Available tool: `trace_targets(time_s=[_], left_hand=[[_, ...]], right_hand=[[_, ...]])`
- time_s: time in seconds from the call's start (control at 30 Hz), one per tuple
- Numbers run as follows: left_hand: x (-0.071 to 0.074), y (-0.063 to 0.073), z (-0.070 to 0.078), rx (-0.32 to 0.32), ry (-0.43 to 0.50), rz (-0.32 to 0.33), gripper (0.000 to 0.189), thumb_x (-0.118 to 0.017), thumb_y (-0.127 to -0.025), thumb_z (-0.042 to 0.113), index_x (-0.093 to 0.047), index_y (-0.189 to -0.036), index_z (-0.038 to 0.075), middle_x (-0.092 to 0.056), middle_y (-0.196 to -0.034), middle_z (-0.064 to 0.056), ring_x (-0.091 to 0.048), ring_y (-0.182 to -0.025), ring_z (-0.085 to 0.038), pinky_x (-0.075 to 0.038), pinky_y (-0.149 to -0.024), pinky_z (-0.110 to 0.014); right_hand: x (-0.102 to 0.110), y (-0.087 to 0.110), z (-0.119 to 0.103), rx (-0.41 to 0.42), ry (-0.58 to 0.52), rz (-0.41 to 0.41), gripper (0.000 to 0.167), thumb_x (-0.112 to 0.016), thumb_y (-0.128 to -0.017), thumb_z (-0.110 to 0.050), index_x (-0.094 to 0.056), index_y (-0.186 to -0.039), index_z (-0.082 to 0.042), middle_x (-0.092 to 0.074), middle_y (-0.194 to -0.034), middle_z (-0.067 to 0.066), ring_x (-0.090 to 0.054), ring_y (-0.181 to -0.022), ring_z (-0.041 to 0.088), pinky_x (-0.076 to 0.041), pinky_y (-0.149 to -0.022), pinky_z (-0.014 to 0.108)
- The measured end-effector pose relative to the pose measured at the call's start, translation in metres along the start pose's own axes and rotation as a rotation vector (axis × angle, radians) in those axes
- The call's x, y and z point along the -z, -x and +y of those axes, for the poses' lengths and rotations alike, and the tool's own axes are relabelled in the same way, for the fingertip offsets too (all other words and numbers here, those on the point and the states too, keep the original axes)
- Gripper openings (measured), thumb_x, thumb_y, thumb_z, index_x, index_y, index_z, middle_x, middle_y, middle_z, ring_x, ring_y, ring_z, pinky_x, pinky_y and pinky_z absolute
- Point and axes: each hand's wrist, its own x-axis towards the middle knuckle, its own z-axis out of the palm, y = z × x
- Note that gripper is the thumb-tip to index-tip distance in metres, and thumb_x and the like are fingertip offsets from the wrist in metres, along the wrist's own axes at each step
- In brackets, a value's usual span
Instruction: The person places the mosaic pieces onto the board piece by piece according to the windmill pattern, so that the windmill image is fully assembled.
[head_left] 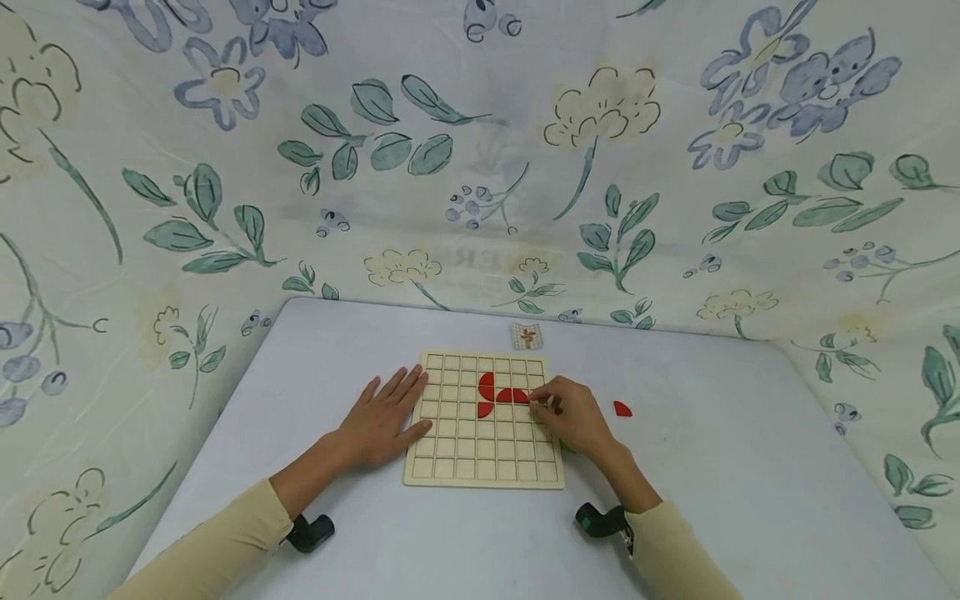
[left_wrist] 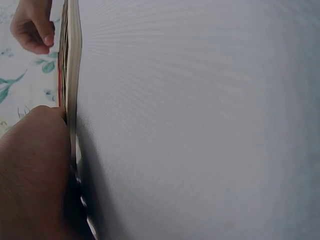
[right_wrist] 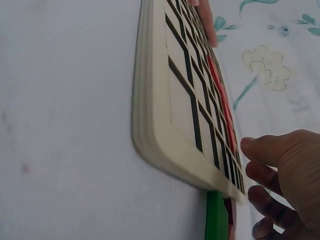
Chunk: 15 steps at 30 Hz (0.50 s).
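My left hand (head_left: 382, 421) lies flat with straight fingers on the left edge of a pale square grid board (head_left: 480, 475). Several red quarter-circle pieces sit in its upper middle cells, among them a pair stacked like a half circle (head_left: 487, 387) and a single quarter circle (head_left: 485, 409). My right hand (head_left: 573, 412) is over the board's right edge, thumb and forefinger close to the rightmost red pieces (head_left: 513, 396). In the right wrist view, the right hand (right_wrist: 295, 175) has bent fingers; whether a piece is between the fingertips cannot be made out.
Right of the board a loose red quarter circle (head_left: 622, 409) lies on the white table (head_left: 712, 467). A small card with a red pattern (head_left: 527, 337) lies behind the board. Something green (right_wrist: 215, 215) shows beside the board's right edge, partly hidden. Flowered cloth (head_left: 480, 208) hangs behind.
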Motion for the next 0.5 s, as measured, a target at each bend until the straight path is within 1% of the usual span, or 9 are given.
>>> trace_targets(time_s=[0.13, 0.27, 0.37, 0.5], left_hand=[[-0.001, 0.000, 0.000, 0.010, 0.005, -0.008, 0.077, -0.040, -0.102, 0.054, -0.021, -0.156, 0.003, -0.016, -0.162, -0.012, -0.012, -0.148, -0.032, -0.010, -0.114, -0.058], [-0.006, -0.001, -0.003, 0.013, 0.008, -0.007, 0.078, -0.036, -0.102, 0.056, -0.019, -0.157, 0.005, -0.014, -0.163, -0.010, -0.010, -0.149, -0.030, -0.009, -0.115, -0.057], [-0.008, -0.001, -0.005, 0.011, 0.000, -0.006, 0.078, -0.034, -0.102, 0.058, -0.017, -0.157, 0.006, -0.013, -0.163, -0.009, -0.009, -0.149, -0.029, -0.008, -0.115, -0.056], [-0.008, -0.001, -0.005, 0.009, -0.003, -0.002, 0.078, -0.033, -0.102, 0.059, -0.017, -0.158, 0.006, -0.013, -0.163, -0.009, -0.009, -0.149, -0.029, -0.009, -0.115, -0.057]], right_hand=[[0.007, 0.004, 0.006, -0.002, 0.009, 0.010, 0.010, -0.077, -0.085, -0.007, -0.076, -0.095, -0.008, -0.063, -0.082, -0.005, -0.056, -0.071, 0.012, -0.048, -0.061, 0.029], [0.015, 0.009, 0.011, -0.027, 0.013, 0.020, 0.011, -0.077, -0.084, -0.006, -0.076, -0.096, -0.007, -0.064, -0.084, -0.004, -0.056, -0.073, 0.013, -0.048, -0.061, 0.029], [0.021, 0.013, 0.016, -0.051, 0.018, 0.027, 0.012, -0.077, -0.085, -0.007, -0.076, -0.097, -0.007, -0.065, -0.086, -0.003, -0.056, -0.074, 0.014, -0.049, -0.061, 0.029], [0.027, 0.015, 0.023, -0.097, 0.061, 0.040, 0.014, -0.077, -0.086, -0.010, -0.075, -0.099, -0.007, -0.064, -0.086, -0.002, -0.056, -0.075, 0.016, -0.050, -0.063, 0.030]])
